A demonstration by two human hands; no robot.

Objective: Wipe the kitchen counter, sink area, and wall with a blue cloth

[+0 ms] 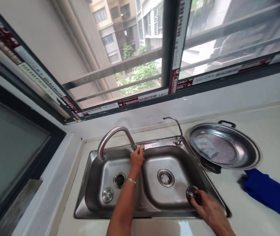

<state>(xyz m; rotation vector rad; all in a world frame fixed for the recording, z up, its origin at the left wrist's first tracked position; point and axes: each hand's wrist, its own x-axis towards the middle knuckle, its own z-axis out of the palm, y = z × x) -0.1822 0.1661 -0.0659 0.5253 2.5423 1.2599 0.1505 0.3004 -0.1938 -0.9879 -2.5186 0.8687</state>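
Stopper [189,191], round grey metal, held at four o'clock

Right hand [210,208] clamps it between fingers inside the double steel sink [152,193]; left hand [137,159] closes its fingers around the lever of the curved silver faucet [120,128] at twelve. Left drain [119,180] and right drain [165,178] lie uncapped.

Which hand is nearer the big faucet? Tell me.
The left hand, at the base of the faucet. The right hand is farther away, holding a round drain piece at the right basin.

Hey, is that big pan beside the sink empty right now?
Not empty: a greyish, filmy item lies inside the pan, partly over its textured bottom.
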